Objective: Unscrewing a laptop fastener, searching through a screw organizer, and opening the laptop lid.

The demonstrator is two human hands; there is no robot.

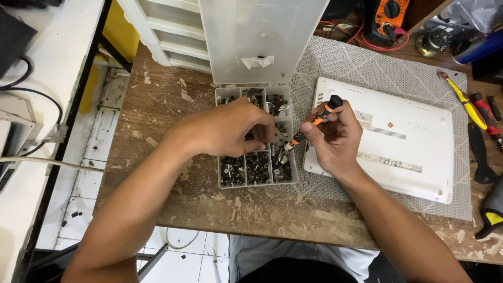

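Note:
My left hand (pixel 228 128) hovers over a clear compartment box (pixel 257 181) of several small dark screws, its fingers curled down into the middle cells; whether it pinches a screw is hidden. My right hand (pixel 335 139) holds a small orange-and-black screwdriver (pixel 314 121), tilted with its tip pointing down-left into the box's right cells. The box's lid (pixel 257 36) stands open behind it. A white laptop (pixel 398 139) lies bottom-up on a grey patterned mat (pixel 377 68) just right of my right hand.
Hand tools lie at the right edge: a yellow-handled screwdriver (pixel 463 99), a red-and-black one (pixel 484 112) and black pliers (pixel 479 157). An orange multimeter (pixel 387 15) with red leads sits at the back. A white shelf unit (pixel 167 31) stands back left. The worn wooden table's front edge (pixel 251 225) runs near my body.

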